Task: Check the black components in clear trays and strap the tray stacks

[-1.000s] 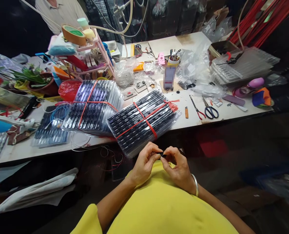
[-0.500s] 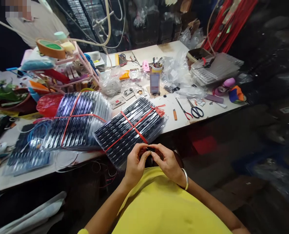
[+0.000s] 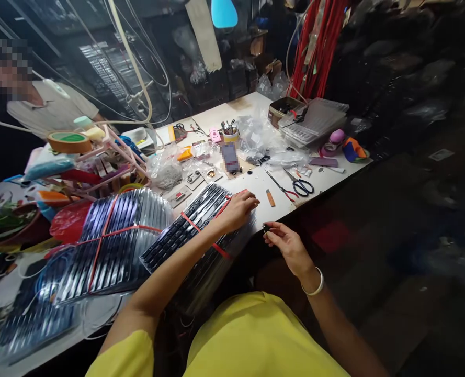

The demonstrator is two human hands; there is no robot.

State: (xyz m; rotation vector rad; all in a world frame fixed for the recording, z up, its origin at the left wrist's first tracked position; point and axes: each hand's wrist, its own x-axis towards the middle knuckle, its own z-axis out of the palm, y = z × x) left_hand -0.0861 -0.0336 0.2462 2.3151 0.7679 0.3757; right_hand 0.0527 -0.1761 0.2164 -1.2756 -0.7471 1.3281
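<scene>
My right hand [image 3: 290, 247], with a white bangle at its wrist, pinches a small black piece [image 3: 265, 229] between thumb and fingertips beyond the table's front edge. What kind of piece it is cannot be made out. My left hand [image 3: 238, 210] is stretched over the right end of a bundle of clear plastic trays with dark contents [image 3: 167, 246], bound with red tape [image 3: 191, 222]. Its fingers are loosely bent and apart, and nothing shows in them. My forearm hides part of that bundle.
A second tied bundle [image 3: 124, 238] lies to the left. On the white table are an orange-handled cutter [image 3: 270, 198], red-handled pliers [image 3: 282, 187], scissors [image 3: 303, 186], a phone [image 3: 229, 156] and plastic bags [image 3: 253, 133]. A person in a pale shirt [image 3: 55, 107] is at the far left.
My hands have parted from in front of my body. The left moved up and forward over the bundle; the right moved rightward with the small black piece. The view has tilted up and turned.
</scene>
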